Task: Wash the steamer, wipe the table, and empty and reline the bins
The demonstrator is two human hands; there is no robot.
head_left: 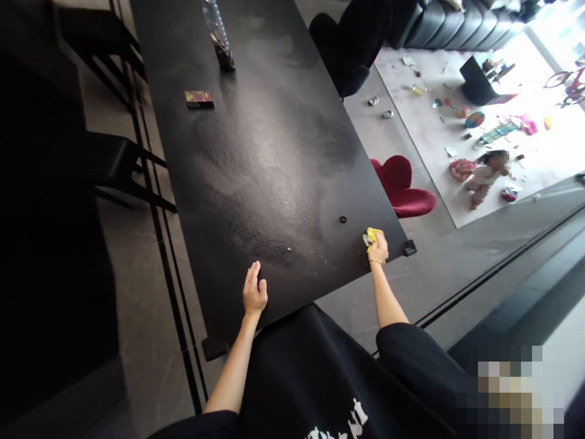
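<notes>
My right hand (379,249) is closed around a yellow cloth (375,234) and presses it on the dark table (320,140) near its right front corner. Something whitish shows at the cloth's left side. Over the near part of the table is my left hand (255,292), its fingers straight and the thumb apart, holding nothing. Small white crumbs (289,249) lie between the two hands. A little black ring (343,219) rests up and left of the cloth. Wet-looking streaks cover the table's middle.
A clear plastic bag or bottle (219,36) and a small red-yellow box (199,99) stand farther up the table. Dark stools (114,158) line the left side, a red chair (400,189) the right. Beyond, a person (487,177) sits among toys on a pale rug (425,140).
</notes>
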